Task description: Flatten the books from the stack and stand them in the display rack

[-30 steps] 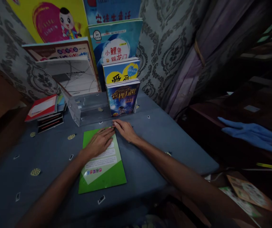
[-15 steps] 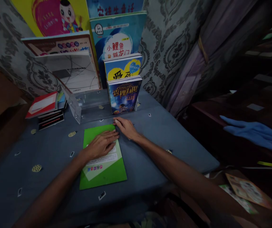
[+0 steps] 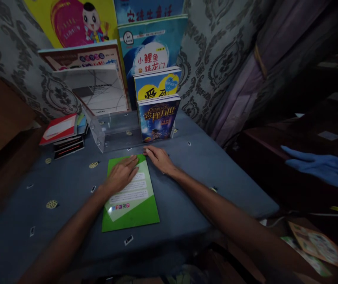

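Observation:
A green book point(image 3: 130, 217), with a pale text panel on its cover, lies flat on the cloth-covered table. My left hand point(image 3: 122, 173) rests palm down on its upper half, fingers stretched out and holding nothing. At the book's top right corner is my right hand point(image 3: 158, 159). Its fingers are extended and its fingertips touch or nearly touch the corner; no grip on the book is visible. Just beyond the hands stands a dark blue book point(image 3: 158, 120) in a clear acrylic stand point(image 3: 98, 136).
Taller books, including a teal book point(image 3: 154, 43) and a white booklet point(image 3: 98, 88), stand behind. A red-covered stack point(image 3: 58, 129) lies to the left. Purple curtain point(image 3: 246, 79) hangs at right, near a blue glove point(image 3: 319, 163). Papers point(image 3: 316, 240) lie below the table's right edge.
My left hand has slid left across the green book, away from its right edge, uncovering more text. My right hand stays by the corner. The whole view has shifted slightly.

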Tool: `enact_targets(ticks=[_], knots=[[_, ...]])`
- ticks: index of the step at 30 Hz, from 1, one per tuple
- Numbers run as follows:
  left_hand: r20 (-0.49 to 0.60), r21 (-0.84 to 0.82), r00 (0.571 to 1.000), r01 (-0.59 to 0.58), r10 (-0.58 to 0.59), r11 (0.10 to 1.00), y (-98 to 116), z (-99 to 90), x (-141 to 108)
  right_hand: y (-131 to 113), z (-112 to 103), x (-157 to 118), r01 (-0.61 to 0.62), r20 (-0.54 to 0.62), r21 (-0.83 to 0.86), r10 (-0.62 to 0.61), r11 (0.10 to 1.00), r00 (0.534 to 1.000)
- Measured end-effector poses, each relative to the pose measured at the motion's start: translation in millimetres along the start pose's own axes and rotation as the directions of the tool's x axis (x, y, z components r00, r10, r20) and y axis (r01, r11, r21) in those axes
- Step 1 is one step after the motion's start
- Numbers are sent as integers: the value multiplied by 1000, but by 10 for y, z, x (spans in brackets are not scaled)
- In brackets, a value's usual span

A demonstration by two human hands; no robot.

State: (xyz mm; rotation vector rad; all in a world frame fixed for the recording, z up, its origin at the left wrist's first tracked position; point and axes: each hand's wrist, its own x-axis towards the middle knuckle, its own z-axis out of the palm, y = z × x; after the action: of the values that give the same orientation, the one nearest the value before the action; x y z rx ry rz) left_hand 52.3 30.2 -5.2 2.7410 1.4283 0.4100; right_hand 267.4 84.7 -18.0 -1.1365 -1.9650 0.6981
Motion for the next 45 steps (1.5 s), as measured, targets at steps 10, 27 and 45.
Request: enact_targets(ticks=[10, 27, 45], knots=[[-68, 30, 953, 298, -295, 954, -316, -154, -427, -14, -5, 14, -12, 16, 2, 12, 1000, 1000], [86, -43, 994, -57, 60, 997, 59, -19, -70, -42, -39, 20, 10, 34, -24, -9, 1000, 999], [202, -137, 942, -245, 269, 960, 481, -105, -342, 23, 4, 39, 34, 39, 21, -34, 999, 999]])
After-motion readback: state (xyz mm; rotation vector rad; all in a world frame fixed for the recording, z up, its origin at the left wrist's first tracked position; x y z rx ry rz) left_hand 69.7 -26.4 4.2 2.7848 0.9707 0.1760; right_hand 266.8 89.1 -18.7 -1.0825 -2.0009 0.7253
